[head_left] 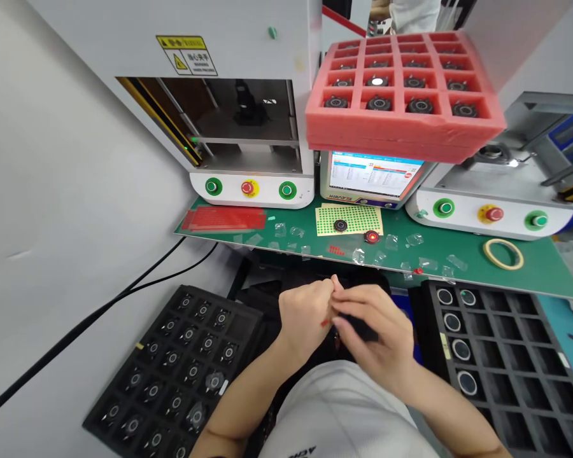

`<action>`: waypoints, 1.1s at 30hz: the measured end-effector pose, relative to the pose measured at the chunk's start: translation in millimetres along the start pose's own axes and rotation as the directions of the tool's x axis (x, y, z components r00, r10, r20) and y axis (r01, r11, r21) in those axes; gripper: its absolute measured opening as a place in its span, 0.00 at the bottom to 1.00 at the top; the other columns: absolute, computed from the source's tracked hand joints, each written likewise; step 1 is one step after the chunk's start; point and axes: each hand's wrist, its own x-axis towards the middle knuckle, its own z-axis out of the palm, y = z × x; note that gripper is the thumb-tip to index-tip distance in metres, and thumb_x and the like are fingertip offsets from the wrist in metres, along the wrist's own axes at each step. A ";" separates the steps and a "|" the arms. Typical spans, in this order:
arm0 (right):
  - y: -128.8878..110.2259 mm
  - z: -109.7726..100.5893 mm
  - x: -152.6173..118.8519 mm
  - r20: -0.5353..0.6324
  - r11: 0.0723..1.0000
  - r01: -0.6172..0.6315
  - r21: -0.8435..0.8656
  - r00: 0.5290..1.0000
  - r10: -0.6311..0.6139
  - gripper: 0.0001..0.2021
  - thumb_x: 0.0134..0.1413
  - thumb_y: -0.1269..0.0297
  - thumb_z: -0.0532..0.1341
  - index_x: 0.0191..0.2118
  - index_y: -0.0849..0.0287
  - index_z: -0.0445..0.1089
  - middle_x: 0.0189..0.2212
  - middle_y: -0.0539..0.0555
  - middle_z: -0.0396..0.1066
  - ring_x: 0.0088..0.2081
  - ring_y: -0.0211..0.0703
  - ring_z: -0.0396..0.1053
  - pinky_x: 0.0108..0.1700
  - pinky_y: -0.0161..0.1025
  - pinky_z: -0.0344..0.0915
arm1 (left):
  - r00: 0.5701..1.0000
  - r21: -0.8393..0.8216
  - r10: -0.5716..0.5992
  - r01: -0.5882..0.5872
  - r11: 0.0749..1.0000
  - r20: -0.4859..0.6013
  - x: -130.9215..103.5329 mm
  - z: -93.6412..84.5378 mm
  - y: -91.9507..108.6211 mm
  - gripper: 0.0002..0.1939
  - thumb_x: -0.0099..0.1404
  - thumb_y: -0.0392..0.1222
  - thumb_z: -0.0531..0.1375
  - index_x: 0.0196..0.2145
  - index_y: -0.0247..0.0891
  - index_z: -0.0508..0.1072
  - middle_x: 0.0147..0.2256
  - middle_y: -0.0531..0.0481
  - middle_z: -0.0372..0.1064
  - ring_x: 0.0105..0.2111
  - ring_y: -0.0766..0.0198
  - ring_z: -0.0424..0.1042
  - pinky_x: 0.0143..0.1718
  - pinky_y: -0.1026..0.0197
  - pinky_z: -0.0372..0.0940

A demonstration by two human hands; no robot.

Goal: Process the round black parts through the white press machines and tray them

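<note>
My left hand (305, 316) is closed in a fist above my lap, thumb side up. Whatever it holds is hidden inside the fingers. My right hand (382, 327) meets it from the right, its bent fingers and thumb closing at the left thumb and forefinger; I cannot make out what they pinch. A small red piece (325, 322) shows against my left hand. On the green bench ahead lie a round black part (340, 226), on a sheet of green dots (322, 221), and a round part with a red, glowing face (371, 236).
A black tray (241, 327) of round parts is at left, another black tray (499, 350) at right. A pink foam tray (386, 133) sits above a screen (367, 175). Presses flank it. Red strips (224, 218), clear film scraps (358, 256) and a tape roll (503, 254) lie on the bench.
</note>
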 end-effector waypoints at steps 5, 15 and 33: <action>-17.9 4.1 -10.8 -0.055 1.000 -0.009 -0.021 0.998 0.008 0.14 0.51 0.76 0.65 0.43 0.52 0.74 0.41 0.56 0.76 0.42 0.49 0.73 0.40 0.48 0.73 | 0.999 0.024 0.013 -0.012 1.000 -0.042 0.5 0.5 4.3 0.22 0.65 0.34 0.57 0.15 0.35 0.58 0.13 0.59 0.54 0.13 0.75 0.51 0.18 0.65 0.45; -12.2 1.8 -14.5 -0.016 0.980 0.084 -0.182 0.996 -0.088 0.12 0.50 0.81 0.65 0.37 0.57 0.74 0.39 0.57 0.77 0.41 0.47 0.72 0.40 0.46 0.72 | 0.993 0.165 0.055 -0.037 0.986 -0.104 -5.5 10.9 4.5 0.20 0.64 0.33 0.57 0.15 0.37 0.61 0.12 0.58 0.57 0.13 0.72 0.56 0.18 0.63 0.44; 229.2 24.1 79.7 -0.010 0.880 -0.250 -0.403 0.963 0.269 0.05 0.56 0.65 0.55 0.32 0.58 0.67 0.41 0.64 0.74 0.46 0.55 0.70 0.48 0.53 0.66 | 0.885 0.121 -0.331 0.308 0.944 0.326 -60.9 43.5 -70.9 0.21 0.66 0.39 0.54 0.15 0.36 0.64 0.14 0.51 0.66 0.15 0.67 0.63 0.23 0.62 0.40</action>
